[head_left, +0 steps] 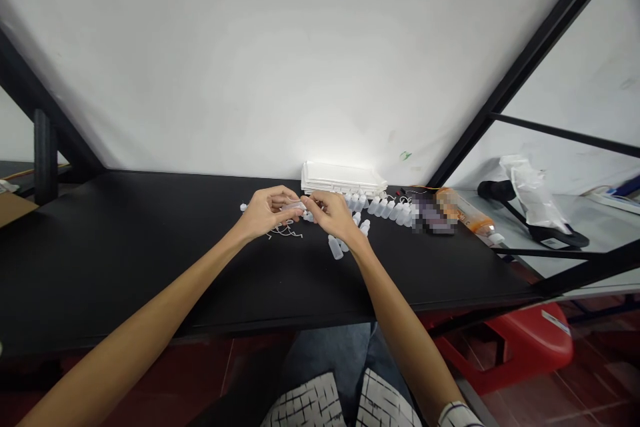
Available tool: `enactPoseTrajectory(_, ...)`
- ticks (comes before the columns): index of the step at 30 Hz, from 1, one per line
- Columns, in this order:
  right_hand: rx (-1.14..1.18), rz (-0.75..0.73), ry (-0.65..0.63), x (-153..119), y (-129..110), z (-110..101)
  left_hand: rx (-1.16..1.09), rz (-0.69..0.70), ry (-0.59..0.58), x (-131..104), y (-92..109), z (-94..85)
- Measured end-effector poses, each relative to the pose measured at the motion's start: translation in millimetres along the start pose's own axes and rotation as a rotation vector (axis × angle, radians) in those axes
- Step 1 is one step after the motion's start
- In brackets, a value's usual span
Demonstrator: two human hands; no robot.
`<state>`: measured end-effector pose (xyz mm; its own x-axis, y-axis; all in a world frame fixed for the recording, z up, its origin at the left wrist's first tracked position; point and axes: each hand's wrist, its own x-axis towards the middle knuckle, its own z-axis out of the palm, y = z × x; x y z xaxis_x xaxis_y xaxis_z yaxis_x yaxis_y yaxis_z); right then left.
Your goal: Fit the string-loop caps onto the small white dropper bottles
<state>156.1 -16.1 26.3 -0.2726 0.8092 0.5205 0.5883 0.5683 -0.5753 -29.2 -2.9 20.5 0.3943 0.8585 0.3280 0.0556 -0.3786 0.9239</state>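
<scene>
My left hand is closed around a small translucent plastic bottle, held sideways above the black table. The fingers of my right hand pinch together at the bottle's right end; whatever small part they grip is hidden. Under my hands lie thin white curly pieces. A loose small bottle and a few others rest beside my right wrist, partly covered by it. A row of similar bottles lies to the right. Left of my left hand is a small white piece.
A stack of white flat trays stands against the wall. On the right are a blurred dark item and an orange-labelled drink bottle. Black metal bars frame the table. A red stool stands below right.
</scene>
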Motion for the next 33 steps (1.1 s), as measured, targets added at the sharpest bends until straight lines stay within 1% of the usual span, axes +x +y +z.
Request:
enactPoseTrajectory(2,0.058,0.016,-0.001,0,1,1,-0.052,0.004,-0.004,1,1,-1.7)
enactPoseTrajectory(4,0.145,0.066,0.008,1,3,1,-0.091,0.004,-0.017,1,1,-2.3)
enactPoseTrajectory(9,0.445,0.306,0.147,5,9,-1,-0.128,-0.013,-0.085,1,4,-1.2)
enactPoseTrajectory(11,0.558,0.344,0.172,6,10,-3,-0.126,-0.011,-0.113,1,5,-0.7)
enactPoseTrajectory(14,0.684,0.319,0.189,7,8,-6,-0.117,-0.019,-0.132,0,7,-0.4)
enactPoseTrajectory(17,0.758,0.286,0.204,7,6,-7,-0.125,-0.040,-0.133,-1,8,-0.5)
enactPoseTrajectory(23,0.781,0.263,0.195,7,5,-6,-0.140,-0.052,-0.056,2,5,0.5)
enactPoseTrajectory(27,0.773,0.249,0.176,6,4,-5,-0.156,-0.066,-0.036,4,1,1.4)
enactPoseTrajectory(30,0.808,0.268,0.160,6,2,-6,-0.143,-0.045,-0.034,3,-1,2.6)
enactPoseTrajectory(33,0.881,0.291,0.157,5,0,-8,-0.155,-0.013,-0.007,2,-2,3.7)
